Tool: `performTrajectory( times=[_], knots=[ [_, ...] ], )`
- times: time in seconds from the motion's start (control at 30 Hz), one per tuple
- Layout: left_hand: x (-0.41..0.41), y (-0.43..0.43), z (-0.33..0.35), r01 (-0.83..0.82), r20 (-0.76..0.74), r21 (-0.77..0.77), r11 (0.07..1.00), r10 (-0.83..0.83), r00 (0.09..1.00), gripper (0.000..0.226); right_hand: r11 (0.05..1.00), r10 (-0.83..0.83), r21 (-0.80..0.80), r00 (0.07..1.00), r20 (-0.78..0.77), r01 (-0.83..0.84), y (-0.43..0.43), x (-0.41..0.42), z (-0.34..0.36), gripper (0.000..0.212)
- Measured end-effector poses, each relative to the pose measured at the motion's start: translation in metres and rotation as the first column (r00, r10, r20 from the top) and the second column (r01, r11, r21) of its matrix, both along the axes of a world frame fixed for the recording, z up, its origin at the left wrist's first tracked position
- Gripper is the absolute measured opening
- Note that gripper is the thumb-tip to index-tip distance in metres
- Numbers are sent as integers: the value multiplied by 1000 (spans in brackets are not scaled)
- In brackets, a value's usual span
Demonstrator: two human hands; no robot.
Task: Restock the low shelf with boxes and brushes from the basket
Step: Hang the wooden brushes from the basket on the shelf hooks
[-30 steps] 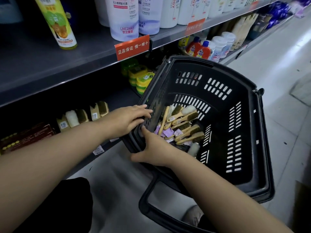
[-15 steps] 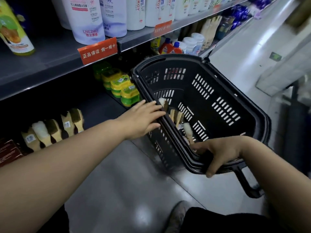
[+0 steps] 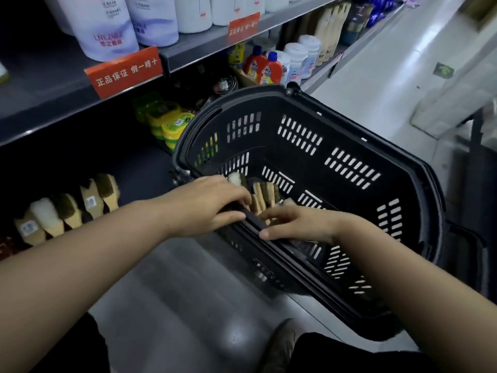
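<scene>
Both hands at the near rim of the slotted black plastic basket (image 3: 336, 157), tilted on the floor beside the low shelf (image 3: 139, 168).

Wooden brushes (image 3: 262, 196) with pale and dark bristles lie heaped inside, just past the left hand (image 3: 212, 204), whose fingers curl narrowly over the rim. The right hand (image 3: 298, 224) has moved from the far corner half a second ago; its fingers spread loosely, holding nothing. More brushes stand on the shelf.

White bottles (image 3: 107, 28) on upper shelf, orange shelf label (image 3: 125, 71), red-capped bottles (image 3: 262, 65), yellow-green tins (image 3: 169, 125)
</scene>
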State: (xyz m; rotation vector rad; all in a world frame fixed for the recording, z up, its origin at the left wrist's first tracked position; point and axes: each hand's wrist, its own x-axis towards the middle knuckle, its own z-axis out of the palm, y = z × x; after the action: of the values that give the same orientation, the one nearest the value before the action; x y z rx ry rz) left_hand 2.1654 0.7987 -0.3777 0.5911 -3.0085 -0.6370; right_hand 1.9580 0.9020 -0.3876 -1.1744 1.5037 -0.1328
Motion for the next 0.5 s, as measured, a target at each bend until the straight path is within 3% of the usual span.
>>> performTrajectory(
  times=[0.1, 0.17, 0.2, 0.27, 0.33, 0.4, 0.5],
  knots=[
    [-7, 0, 8, 4, 78, 37, 999, -6, 997, 18, 988, 67, 130, 986, 150, -87, 3, -12, -11, 49],
    [-17, -4, 7, -47, 114, 14, 999, 46, 992, 20, 975, -23, 223, 978, 209, -25, -4, -21, -27, 46],
    [-24, -7, 5, -83, 129, 17, 996, 80, 988, 21, 976, -73, 216, 985, 153, 39, -11, -27, -39, 43],
    [-35, -11, -3, -141, 150, 52, 989, 132, 980, 21, 994, -56, 77, 980, -193, 72, -31, -46, -70, 39],
    [-43, -11, -14, -173, 154, 104, 979, 156, 976, 20, 997, 78, 36, 831, -550, -70, -46, -64, -102, 43],
    [-42, -9, -30, -216, 158, 163, 963, 191, 969, 19, 985, 173, 110, 745, -644, -134, -56, -78, -138, 52],
    [-29, -10, -51, -278, 244, 242, 930, 219, 945, 19, 990, 133, 128, 740, -660, -65, -67, -87, -193, 65]
  ],
)
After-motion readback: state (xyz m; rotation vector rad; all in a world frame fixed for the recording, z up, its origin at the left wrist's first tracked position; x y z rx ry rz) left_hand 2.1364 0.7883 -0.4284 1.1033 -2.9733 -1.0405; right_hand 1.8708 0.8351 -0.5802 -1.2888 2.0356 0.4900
